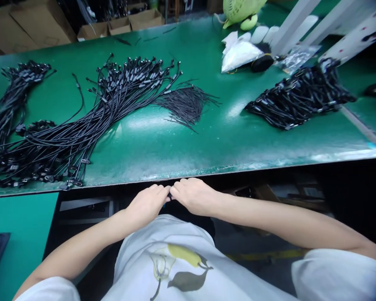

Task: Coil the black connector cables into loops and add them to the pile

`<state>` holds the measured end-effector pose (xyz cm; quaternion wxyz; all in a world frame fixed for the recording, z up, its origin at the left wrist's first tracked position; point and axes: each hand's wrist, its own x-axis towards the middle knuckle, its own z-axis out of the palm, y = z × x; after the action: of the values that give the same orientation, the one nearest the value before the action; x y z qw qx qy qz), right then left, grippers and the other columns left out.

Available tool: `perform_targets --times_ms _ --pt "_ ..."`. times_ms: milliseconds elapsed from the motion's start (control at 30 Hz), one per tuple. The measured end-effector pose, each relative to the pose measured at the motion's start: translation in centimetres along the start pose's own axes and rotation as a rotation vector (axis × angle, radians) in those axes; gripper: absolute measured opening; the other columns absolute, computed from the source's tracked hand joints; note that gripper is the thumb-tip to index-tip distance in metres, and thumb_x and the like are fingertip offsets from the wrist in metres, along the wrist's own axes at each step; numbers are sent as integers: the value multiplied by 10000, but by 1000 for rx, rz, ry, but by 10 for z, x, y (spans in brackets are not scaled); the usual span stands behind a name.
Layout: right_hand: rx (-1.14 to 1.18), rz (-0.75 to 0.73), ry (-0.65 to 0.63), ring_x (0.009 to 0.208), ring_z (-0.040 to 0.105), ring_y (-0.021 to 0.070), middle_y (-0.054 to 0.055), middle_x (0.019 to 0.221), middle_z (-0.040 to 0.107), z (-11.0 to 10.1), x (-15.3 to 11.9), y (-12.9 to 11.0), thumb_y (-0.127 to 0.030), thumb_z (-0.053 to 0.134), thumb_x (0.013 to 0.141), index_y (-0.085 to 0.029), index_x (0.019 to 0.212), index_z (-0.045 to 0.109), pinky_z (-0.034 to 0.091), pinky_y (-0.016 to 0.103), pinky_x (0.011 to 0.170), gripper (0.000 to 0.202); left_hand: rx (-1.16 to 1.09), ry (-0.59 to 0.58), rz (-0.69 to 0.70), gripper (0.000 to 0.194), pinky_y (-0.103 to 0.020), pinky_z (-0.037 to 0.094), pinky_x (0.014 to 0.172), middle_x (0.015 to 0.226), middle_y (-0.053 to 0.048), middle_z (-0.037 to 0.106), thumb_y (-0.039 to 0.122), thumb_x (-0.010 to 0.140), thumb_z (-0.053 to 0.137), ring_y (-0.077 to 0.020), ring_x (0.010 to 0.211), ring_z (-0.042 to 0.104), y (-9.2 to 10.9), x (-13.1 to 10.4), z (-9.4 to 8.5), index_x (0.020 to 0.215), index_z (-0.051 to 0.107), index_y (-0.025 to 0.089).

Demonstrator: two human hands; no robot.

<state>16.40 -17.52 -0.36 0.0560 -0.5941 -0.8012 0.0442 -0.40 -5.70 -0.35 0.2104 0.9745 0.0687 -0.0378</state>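
Note:
At the front edge of the green table, my left hand (148,203) and my right hand (192,195) meet with fingers curled. A small dark thing shows between the fingertips, mostly hidden, and I cannot make out its kind. On the table ahead lies a large spread of black cables (103,113) with plugs at both ends. Beside it is a heap of thin black twist ties (188,102). A bundle of coiled black cables (297,96) lies to the right.
Another bunch of black cables (15,96) lies at the left of the green table (225,142). White plastic bags (240,54) and a light green basket (241,10) stand at the back right. Cardboard boxes (34,25) are behind the table.

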Motion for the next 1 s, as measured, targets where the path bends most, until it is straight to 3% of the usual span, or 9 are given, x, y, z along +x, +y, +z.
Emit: perform_targets --times_ms 133,233,333,467,600,700,800,900,1000 --pt "29 54 10 634 540 167 82 741 619 -11 3 5 -258 355 990 -133 846 586 288 288 560 300 -43 143 4 326 -371 430 716 858 -107 618 211 987 278 -230 763 532 1 12 7 1037 592 142" --pt "227 50 -77 727 593 170 75 812 663 -28 7 25 -386 411 990 -139 885 626 372 272 616 344 -256 138 -76 346 -350 406 704 818 -86 605 270 987 291 -216 743 517 -3 16 1 952 615 152" --pt "439 78 8 829 609 145 42 918 681 -42 15 78 -351 384 1004 -175 960 658 440 259 728 329 -709 47 -242 355 -296 374 667 708 -18 523 373 981 345 -171 680 471 -11 16 -13 901 626 172" --pt "170 601 451 918 565 158 101 1014 642 -39 23 181 -214 306 1000 -152 968 658 421 298 867 360 -1224 105 -392 352 -258 332 647 670 20 426 466 942 448 -135 652 391 -22 16 -25 968 629 166" --pt "75 707 461 962 523 228 189 1078 603 -22 23 239 -159 456 911 -103 895 639 389 375 898 192 -1468 254 -457 331 -251 305 611 663 27 398 467 887 552 -116 618 344 -23 23 -26 917 623 145" --pt "-6 825 503 930 524 252 198 1045 595 -18 22 222 -161 428 897 -94 929 606 396 399 856 193 -1530 388 -474 330 -246 300 601 660 29 399 450 873 584 -108 614 346 -20 29 -23 959 640 136" --pt "25 862 579 899 550 238 158 985 605 -16 22 158 -207 346 937 -121 986 578 411 373 825 252 -1550 485 -463 365 -245 300 607 672 28 401 432 885 577 -105 625 349 -15 34 -18 1079 641 129" --pt "516 616 472 789 573 177 52 852 628 -5 28 77 -289 427 937 -190 887 576 436 294 744 185 -1615 456 -417 419 -243 289 597 679 31 399 426 895 569 -101 617 337 -10 39 -14 1189 606 129" --pt "843 552 405 646 532 135 -2 750 596 7 37 22 -338 454 941 -207 872 555 419 253 623 179 -1657 436 -375 418 -240 283 587 682 35 393 423 890 574 -96 606 329 -7 40 -11 1189 609 132"
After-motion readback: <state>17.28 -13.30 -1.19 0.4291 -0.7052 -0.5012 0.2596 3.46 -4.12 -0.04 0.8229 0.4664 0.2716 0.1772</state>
